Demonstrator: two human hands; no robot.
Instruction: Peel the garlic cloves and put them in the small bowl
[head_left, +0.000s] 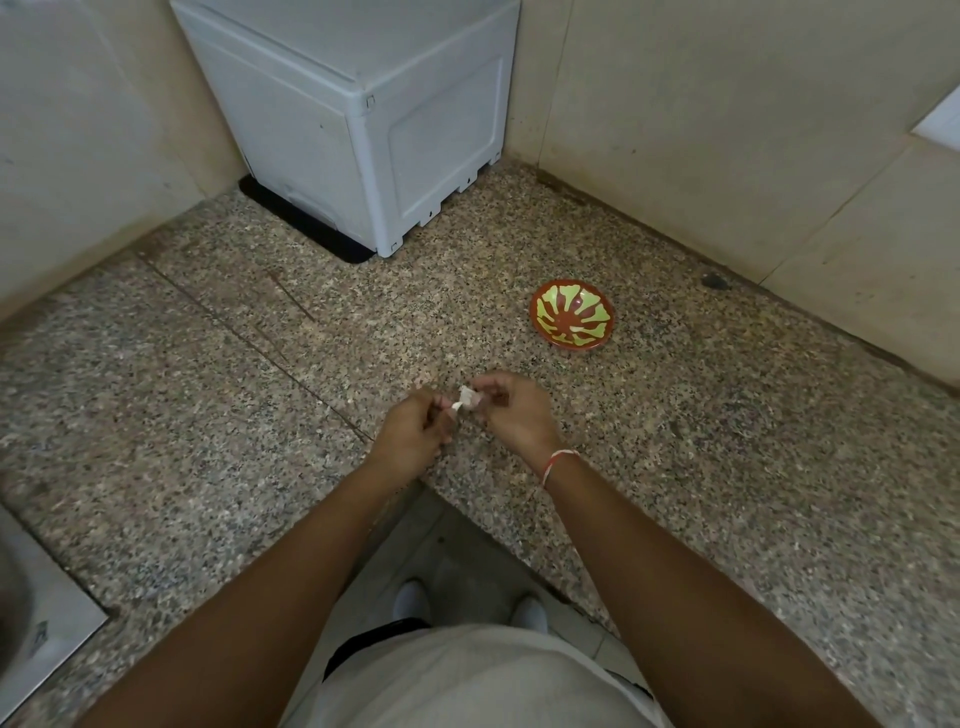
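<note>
Both hands, left hand (410, 434) and right hand (511, 410), pinch a garlic clove (469, 399); tugging its skin could flick it past the far-right small bowl (572, 322).

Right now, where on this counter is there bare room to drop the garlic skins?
Bare granite counter lies left of the hands, between the white box and the front edge. Another bare patch lies right of the right hand, below the small bowl. It is crowded only where both hands, left hand included, hold the garlic clove.
</note>
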